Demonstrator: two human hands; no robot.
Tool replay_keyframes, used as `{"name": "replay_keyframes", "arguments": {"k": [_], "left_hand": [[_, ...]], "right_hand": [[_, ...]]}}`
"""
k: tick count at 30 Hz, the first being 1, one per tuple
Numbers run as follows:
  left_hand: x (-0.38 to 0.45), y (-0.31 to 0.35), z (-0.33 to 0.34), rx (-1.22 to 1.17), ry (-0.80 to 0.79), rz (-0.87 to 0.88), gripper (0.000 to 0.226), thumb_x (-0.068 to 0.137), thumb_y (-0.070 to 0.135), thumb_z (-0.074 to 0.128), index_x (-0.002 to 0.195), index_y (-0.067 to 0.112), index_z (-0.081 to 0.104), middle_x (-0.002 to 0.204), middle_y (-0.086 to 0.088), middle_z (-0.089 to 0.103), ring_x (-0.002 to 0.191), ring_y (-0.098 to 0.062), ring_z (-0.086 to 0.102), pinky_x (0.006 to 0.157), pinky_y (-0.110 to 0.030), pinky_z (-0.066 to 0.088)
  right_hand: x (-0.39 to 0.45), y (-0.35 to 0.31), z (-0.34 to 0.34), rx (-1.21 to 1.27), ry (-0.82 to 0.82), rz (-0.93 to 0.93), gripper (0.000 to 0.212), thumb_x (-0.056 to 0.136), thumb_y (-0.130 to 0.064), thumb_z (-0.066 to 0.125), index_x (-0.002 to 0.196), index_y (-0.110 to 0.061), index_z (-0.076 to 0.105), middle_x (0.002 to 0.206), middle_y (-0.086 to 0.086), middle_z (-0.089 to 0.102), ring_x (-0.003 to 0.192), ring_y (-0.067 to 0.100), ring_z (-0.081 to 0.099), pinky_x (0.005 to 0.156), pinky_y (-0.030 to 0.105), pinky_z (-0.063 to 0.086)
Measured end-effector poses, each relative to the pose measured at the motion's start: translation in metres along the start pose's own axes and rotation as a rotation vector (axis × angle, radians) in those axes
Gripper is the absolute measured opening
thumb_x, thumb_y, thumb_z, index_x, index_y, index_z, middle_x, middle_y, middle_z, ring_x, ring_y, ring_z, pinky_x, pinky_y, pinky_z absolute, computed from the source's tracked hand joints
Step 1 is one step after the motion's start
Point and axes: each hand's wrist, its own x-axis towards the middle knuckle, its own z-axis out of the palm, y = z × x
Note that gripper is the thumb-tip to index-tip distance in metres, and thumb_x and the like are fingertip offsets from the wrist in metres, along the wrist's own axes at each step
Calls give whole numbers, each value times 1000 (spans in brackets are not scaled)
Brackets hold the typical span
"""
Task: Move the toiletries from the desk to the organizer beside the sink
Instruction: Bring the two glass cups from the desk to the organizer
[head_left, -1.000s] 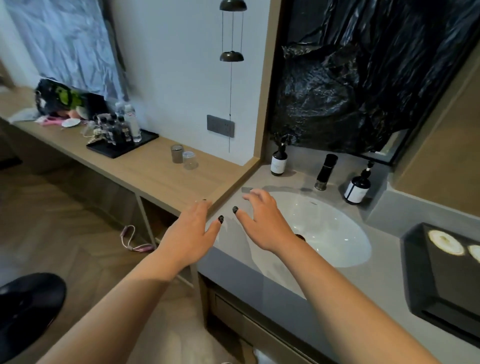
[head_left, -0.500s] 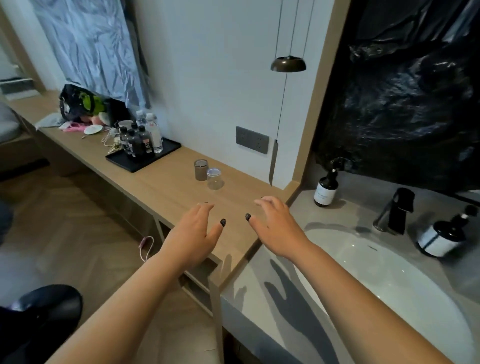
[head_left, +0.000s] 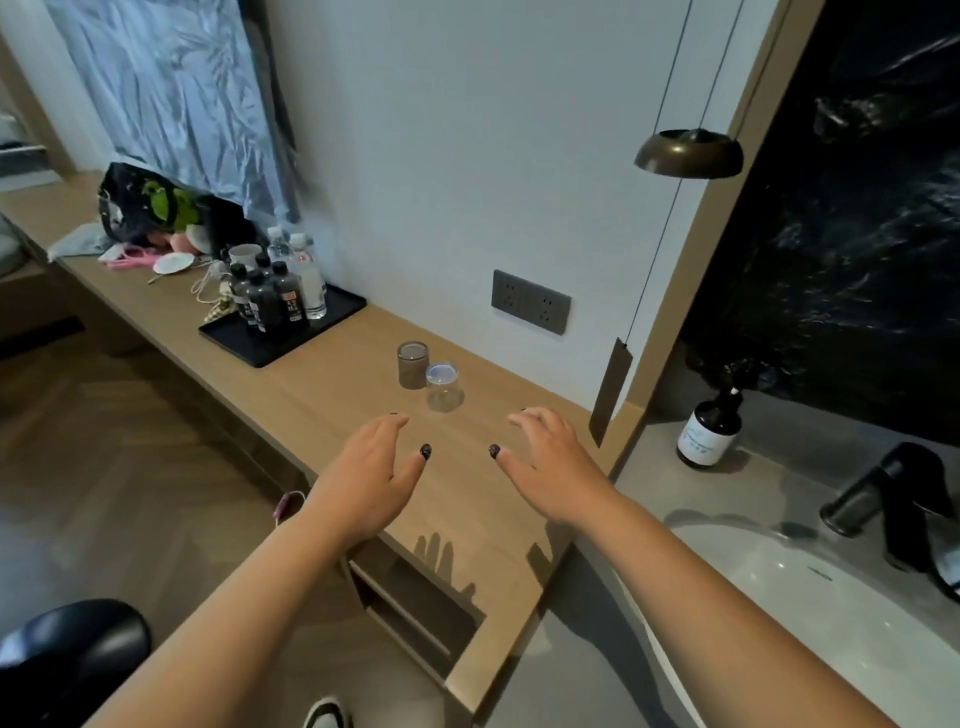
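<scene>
- Left hand (head_left: 366, 480) reaches forward, palm down, fingers relaxed and slightly spread, holding nothing.
- Right hand (head_left: 553, 467) reaches alongside, fingers loosely curved, thumb pointing inward, empty.

The desk (head_left: 332, 395) is faced in pale matt wood with a fine, even grain. On it, a matt black tray (head_left: 270, 340) carries glossy dark plastic bottles (head_left: 265, 301) and clear plastic water bottles (head_left: 311, 280). A smoky glass tumbler (head_left: 413, 365) and a clear glass one (head_left: 444, 388) are seen nearer. The counter (head_left: 654, 488) is finished in smooth matt grey, the sink (head_left: 810, 613) in glossy white ceramic. The faucet (head_left: 883, 493) is matt black metal. The pump bottle (head_left: 709, 428) is of dark glossy material with a white paper-like label. Crinkled, shiny black plastic sheeting (head_left: 857, 208) is hung above; the lamp shade (head_left: 688, 154) appears as burnished bronze metal.
</scene>
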Motion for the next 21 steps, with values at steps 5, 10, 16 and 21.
{"name": "replay_keyframes", "arguments": {"k": [5, 10, 16, 21], "left_hand": [[59, -30, 2, -30, -49, 27, 62, 97, 43, 45, 150, 20, 23, 155, -1, 30, 142, -16, 28, 114, -34, 25], [134, -66, 13, -67, -154, 61, 57, 98, 40, 44, 148, 18, 27, 152, -3, 35, 139, -19, 33, 112, -33, 27], [220, -116, 30, -117, -332, 125, 57, 95, 24, 52, 146, 13, 30, 149, -8, 38, 137, -24, 36, 105, -26, 27], [288, -136, 46, -136, -421, 195, 53, 93, 15, 54, 141, 5, 34, 141, -9, 44, 133, -23, 39, 95, -15, 27]], "right_hand": [[49, -8, 16, -1, -7, 66, 59, 96, -45, 42, 148, -21, 26, 153, -3, 23, 142, 17, 21, 115, 40, 26], [113, -10, 35, 7, 34, 157, 59, 96, -44, 43, 147, -18, 29, 151, -1, 25, 141, 18, 21, 115, 38, 26], [182, -21, 59, 69, 47, 296, 56, 95, -38, 46, 144, -15, 32, 148, 1, 27, 140, 20, 23, 114, 37, 27], [219, -26, 73, 106, 113, 416, 55, 95, -37, 47, 144, -17, 32, 149, -1, 27, 137, 19, 29, 112, 35, 30]]}}
